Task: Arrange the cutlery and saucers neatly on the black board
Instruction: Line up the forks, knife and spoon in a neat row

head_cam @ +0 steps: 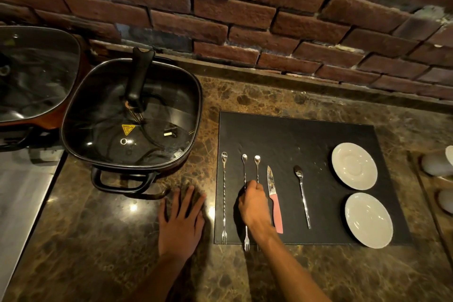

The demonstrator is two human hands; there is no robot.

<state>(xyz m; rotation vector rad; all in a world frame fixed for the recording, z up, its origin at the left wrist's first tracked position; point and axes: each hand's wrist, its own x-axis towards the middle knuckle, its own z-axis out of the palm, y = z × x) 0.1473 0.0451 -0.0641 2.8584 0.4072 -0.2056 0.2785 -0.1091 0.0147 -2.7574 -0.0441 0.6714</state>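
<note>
Tabletop (122,240) of brown marble carries the black board (306,135), the place for the set. Two saucers (354,165) lie one behind the other at its right side, apart from the cutlery. Knife (275,201) and teaspoon (302,196) lie parallel in the middle, and one long bar spoon (224,193) lies near the left edge. The right hand (255,206) is closed around two more bar spoons (257,167), probably to line them up with the others. The left hand (181,223) rests flat and open on the tabletop, holding nothing.
</note>
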